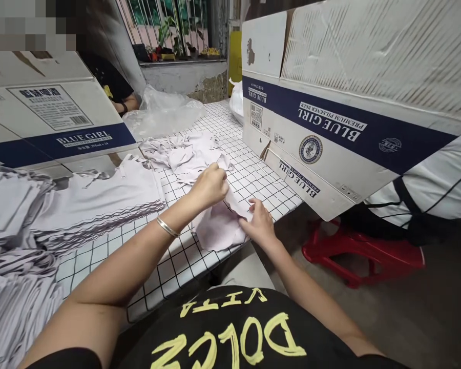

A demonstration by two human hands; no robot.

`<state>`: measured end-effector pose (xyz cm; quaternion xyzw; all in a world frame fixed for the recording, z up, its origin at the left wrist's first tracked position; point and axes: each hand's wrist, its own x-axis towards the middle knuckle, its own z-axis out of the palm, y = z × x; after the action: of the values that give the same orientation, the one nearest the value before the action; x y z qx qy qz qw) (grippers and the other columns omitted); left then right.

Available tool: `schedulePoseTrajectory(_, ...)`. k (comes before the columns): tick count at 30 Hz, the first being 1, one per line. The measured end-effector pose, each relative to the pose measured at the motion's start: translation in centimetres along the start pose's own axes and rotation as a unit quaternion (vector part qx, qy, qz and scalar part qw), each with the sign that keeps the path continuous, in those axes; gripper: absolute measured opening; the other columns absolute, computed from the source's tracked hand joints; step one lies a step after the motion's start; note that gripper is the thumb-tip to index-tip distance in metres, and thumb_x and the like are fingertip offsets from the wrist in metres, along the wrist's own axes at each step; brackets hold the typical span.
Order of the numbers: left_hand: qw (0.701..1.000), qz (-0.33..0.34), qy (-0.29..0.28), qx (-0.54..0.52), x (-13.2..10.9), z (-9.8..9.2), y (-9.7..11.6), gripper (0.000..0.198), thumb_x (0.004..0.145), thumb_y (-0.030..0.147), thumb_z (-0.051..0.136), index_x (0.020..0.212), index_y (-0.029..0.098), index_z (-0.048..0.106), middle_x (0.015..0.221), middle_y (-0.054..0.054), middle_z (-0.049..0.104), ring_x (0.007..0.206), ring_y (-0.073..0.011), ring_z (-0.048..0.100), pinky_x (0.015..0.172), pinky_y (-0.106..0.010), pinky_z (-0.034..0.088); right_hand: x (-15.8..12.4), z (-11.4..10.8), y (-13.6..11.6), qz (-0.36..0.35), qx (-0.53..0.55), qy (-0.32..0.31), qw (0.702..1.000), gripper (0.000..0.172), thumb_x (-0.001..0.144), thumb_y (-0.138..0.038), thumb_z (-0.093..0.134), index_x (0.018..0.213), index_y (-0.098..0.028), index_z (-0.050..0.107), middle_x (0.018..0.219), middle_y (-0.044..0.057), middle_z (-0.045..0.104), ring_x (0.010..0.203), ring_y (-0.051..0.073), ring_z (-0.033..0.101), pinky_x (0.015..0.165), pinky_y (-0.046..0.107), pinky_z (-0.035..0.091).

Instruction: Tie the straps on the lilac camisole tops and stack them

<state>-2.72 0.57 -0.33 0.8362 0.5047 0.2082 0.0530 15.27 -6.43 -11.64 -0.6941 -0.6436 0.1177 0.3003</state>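
Observation:
A pale lilac fabric piece (pixel 218 230) lies at the front edge of the grid-patterned table (pixel 253 174). My left hand (pixel 210 185), with a silver bangle on the wrist, is closed and pinches the upper edge of this piece. My right hand (pixel 259 223) rests on the piece's right side, fingers curled on the cloth. Just beyond my hands lies a loose heap of similar cut fabric pieces (pixel 184 154).
A tall stack of flat fabric pieces (pixel 100 200) fills the left of the table, with more at the far left. Blue Girl cardboard boxes stand at left (pixel 61 128) and right (pixel 330 128). Clear plastic bags (pixel 161 115) and another person's arm (pixel 125 105) lie behind. A red stool (pixel 361 251) is on the floor.

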Motion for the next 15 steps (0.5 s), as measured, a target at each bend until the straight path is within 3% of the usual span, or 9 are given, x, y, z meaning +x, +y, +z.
schedulePoseTrajectory(2,0.999,-0.009,-0.001,0.04,0.1,-2.7,0.0,0.013,0.077,0.015,0.054,0.086,0.014,0.064,0.095,-0.01,0.056,0.085,-0.0217,0.057,0.073,-0.032,0.048,0.8,-0.1,-0.5,-0.023,-0.045,-0.017,0.999,0.051,0.067,-0.017,0.059,0.117,-0.022,0.046,0.105,0.008,0.06,0.097,0.026,0.056,0.082,0.038,0.041)
schedulePoseTrajectory(4,0.997,-0.019,0.004,0.081,0.2,-5.5,-0.8,0.014,0.077,0.013,0.053,0.084,0.014,0.065,0.095,-0.01,0.058,0.086,-0.0219,0.057,0.076,-0.032,0.048,2.5,-1.6,-0.5,-0.007,-0.046,-0.049,0.998,0.049,0.065,-0.009,0.056,0.112,-0.022,0.048,0.103,0.007,0.061,0.088,0.023,0.058,0.073,0.033,0.042)
schedulePoseTrajectory(7,0.992,-0.061,0.009,0.112,0.8,-9.4,-3.2,0.023,0.076,0.011,0.054,0.094,0.017,0.066,0.09,-0.007,0.063,0.085,-0.021,0.059,0.077,-0.031,0.048,6.8,-5.5,-0.3,0.014,0.007,-0.118,0.993,0.037,0.065,-0.01,0.059,0.099,-0.023,0.053,0.093,0.002,0.064,0.07,0.017,0.057,0.059,0.027,0.039)
schedulePoseTrajectory(9,0.987,-0.107,-0.019,0.121,1.7,-11.5,-5.2,0.034,0.07,0.013,0.062,0.103,0.02,0.065,0.084,-0.004,0.065,0.08,-0.0204,0.061,0.074,-0.029,0.049,10.8,-8.2,-0.8,-0.025,0.019,-0.132,0.991,0.026,0.064,-0.011,0.062,0.087,-0.021,0.055,0.086,0.0,0.064,0.067,0.014,0.056,0.057,0.025,0.038)
schedulePoseTrajectory(11,0.976,-0.158,-0.059,0.135,3.2,-13.4,-7.0,0.033,0.067,0.016,0.066,0.1,0.02,0.067,0.078,-0.002,0.065,0.079,-0.0199,0.063,0.073,-0.026,0.049,15.1,-10.4,-2.1,-0.09,0.011,-0.12,0.989,0.019,0.063,-0.012,0.066,0.078,-0.019,0.056,0.077,-0.002,0.061,0.064,0.012,0.053,0.057,0.024,0.037)
schedulePoseTrajectory(12,0.971,-0.182,-0.073,0.14,4.1,-14.3,-7.6,0.025,0.072,0.019,0.063,0.096,0.015,0.067,0.076,-0.002,0.063,0.082,-0.0192,0.064,0.076,-0.026,0.048,17.3,-11.2,-3.0,-0.121,0.006,-0.104,0.987,0.017,0.063,-0.011,0.068,0.075,-0.018,0.057,0.073,-0.002,0.06,0.063,0.011,0.052,0.057,0.024,0.037)
schedulePoseTrajectory(15,0.962,-0.242,-0.048,0.116,6.9,-17.0,-8.7,0.032,0.086,0.025,0.044,0.091,0.001,0.064,0.076,-0.002,0.058,0.09,-0.0193,0.064,0.08,-0.03,0.044,23.4,-13.1,-5.9,-0.176,-0.005,-0.026,0.984,0.015,0.061,-0.009,0.072,0.07,-0.013,0.061,0.066,-0.003,0.058,0.061,0.009,0.05,0.059,0.024,0.037)
